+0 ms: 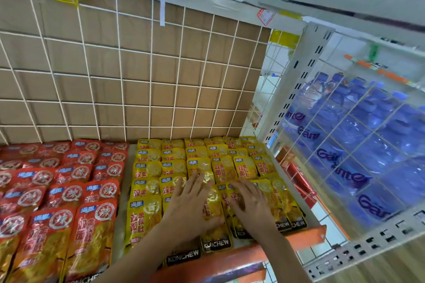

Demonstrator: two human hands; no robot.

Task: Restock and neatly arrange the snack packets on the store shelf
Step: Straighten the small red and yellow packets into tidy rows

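Observation:
Yellow snack packets (147, 211) lie in overlapping rows on the right half of the shelf (308, 234). Red snack packets (92, 232) of the same brand fill the left half. My left hand (190, 202) lies flat with spread fingers on the yellow packets near the front middle. My right hand (248, 202) rests beside it, fingers straight, pressing on the front-right yellow packets. Neither hand grips a packet. The front packets under both palms are partly hidden.
A white wire grid backed by cardboard (138, 71) closes the shelf's rear. To the right, a wire panel (358, 135) separates packs of blue-capped water bottles (345, 103). An orange price rail (230, 257) runs along the front edge.

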